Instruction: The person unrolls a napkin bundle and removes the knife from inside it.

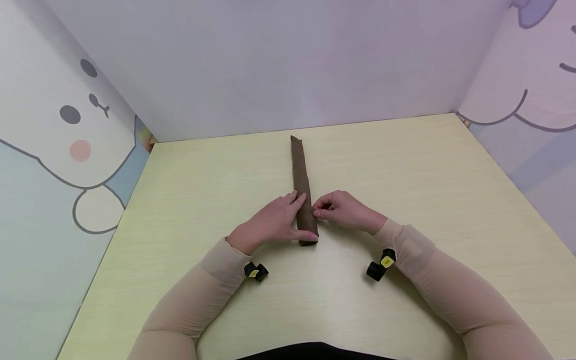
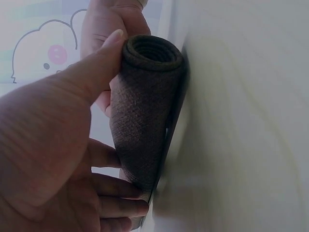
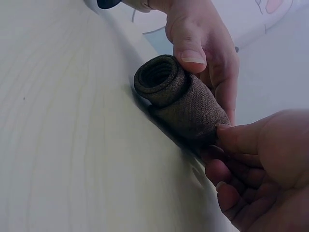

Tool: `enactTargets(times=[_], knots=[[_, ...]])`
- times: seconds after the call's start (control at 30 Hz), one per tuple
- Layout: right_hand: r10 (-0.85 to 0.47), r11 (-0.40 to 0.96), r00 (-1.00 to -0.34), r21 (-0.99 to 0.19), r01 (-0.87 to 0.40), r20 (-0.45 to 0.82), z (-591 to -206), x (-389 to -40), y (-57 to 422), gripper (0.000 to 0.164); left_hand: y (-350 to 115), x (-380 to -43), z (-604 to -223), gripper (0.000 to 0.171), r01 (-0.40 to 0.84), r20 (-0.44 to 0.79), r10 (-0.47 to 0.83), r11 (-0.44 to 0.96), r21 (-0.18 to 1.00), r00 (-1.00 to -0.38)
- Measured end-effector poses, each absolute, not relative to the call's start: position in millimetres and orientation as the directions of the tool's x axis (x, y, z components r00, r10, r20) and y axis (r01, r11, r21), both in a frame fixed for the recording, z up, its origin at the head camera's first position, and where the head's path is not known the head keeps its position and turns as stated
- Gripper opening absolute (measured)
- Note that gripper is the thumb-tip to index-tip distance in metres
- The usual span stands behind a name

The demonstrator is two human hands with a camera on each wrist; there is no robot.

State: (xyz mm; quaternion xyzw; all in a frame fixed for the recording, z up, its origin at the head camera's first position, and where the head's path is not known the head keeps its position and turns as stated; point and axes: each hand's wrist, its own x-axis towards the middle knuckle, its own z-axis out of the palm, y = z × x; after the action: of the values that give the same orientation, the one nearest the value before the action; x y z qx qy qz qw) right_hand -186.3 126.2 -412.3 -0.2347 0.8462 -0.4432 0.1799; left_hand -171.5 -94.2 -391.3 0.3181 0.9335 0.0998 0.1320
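Note:
A long brown cloth (image 1: 299, 167), rolled into a tube, lies lengthwise away from the person on the table. My left hand (image 1: 276, 217) rests across its near part with fingers extended; the thumb lies at the near end. In the left wrist view, the coiled layers of the cloth roll (image 2: 142, 106) show at that end, beside the thumb. On the right side, my right hand (image 1: 346, 210) pinches the cloth's edge between thumb and fingers. The right wrist view shows the outer layer of the roll (image 3: 195, 113) overlapping the coil, with the right thumb on it.
The pale wooden table (image 1: 216, 175) meets a plain white wall (image 1: 279, 65) at the back. Panels with cartoon drawings stand at the left (image 1: 40, 200) and right. A small black wrist camera (image 1: 375, 270) hangs by each sleeve, close over the table.

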Motion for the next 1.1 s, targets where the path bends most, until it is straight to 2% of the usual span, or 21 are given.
enactTargets(times=[0.47, 0.77, 1.1], knots=[[-0.585, 0.491, -0.803, -0.839, -0.236, -0.116, -404.2, -187.9, 129.3, 0.014, -94.3, -172.7, -391.7, 0.115, 0.603, -0.153, 0.642, 0.762, 0.237, -0.751], [-0.577, 0.496, -0.804, -0.844, -0.204, -0.145, -403.3, -186.7, 130.3, 0.013, -94.1, -170.7, -395.4, 0.111, 0.665, -0.061, 0.681, 0.728, 0.169, -0.73], [-0.58, 0.49, -0.801, -0.849, -0.198, -0.148, -402.1, -186.3, 133.0, 0.009, -93.5, -170.9, -394.3, 0.11, 0.692, -0.049, 0.701, 0.711, 0.123, -0.711]])
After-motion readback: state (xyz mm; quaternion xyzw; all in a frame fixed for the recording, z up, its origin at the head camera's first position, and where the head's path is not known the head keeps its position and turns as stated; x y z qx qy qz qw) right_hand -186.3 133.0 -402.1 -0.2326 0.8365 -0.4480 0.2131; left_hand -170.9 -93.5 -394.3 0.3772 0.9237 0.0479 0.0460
